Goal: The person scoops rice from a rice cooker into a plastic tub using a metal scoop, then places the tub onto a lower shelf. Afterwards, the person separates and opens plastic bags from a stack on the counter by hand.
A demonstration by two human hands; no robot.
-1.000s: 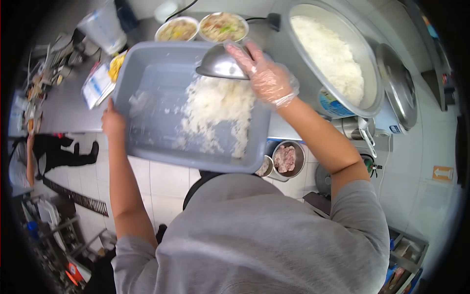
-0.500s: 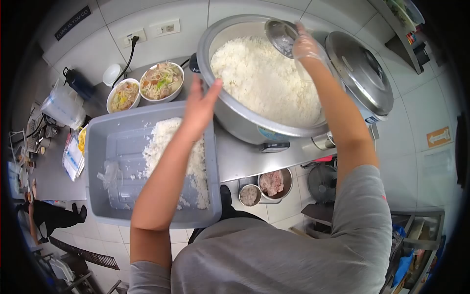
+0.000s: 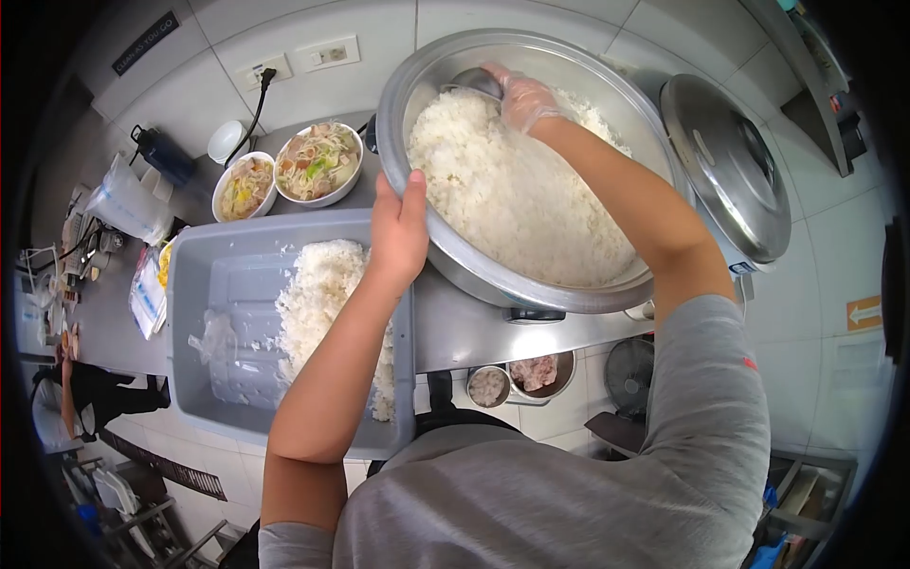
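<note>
Inside a large metal pot (image 3: 540,299) lies a deep heap of white cooked rice (image 3: 512,199). My right hand (image 3: 527,100), in a clear plastic glove, grips a small metal bowl (image 3: 477,82) at the far left part of the heap; the bowl's lower edge is sunk in the rice. My left hand (image 3: 400,228) is bare and closed on the pot's near left rim, thumb pointing up. Below my left forearm a grey plastic tub (image 3: 204,408) holds more rice (image 3: 318,284) along its right side and a crumpled piece of clear plastic (image 3: 216,337).
Two white bowls of noodles and vegetables (image 3: 318,163) (image 3: 245,188) stand behind the tub. The pot's metal lid (image 3: 725,166) leans at the right. Below the counter are a metal bowl of raw meat (image 3: 536,373) and a smaller one (image 3: 488,386). Another person (image 3: 104,398) stands far left.
My right hand has moved left with the metal bowl, down from the far right rim into the rice. My left hand has closed on the pot's rim. The pot looks tipped further towards me.
</note>
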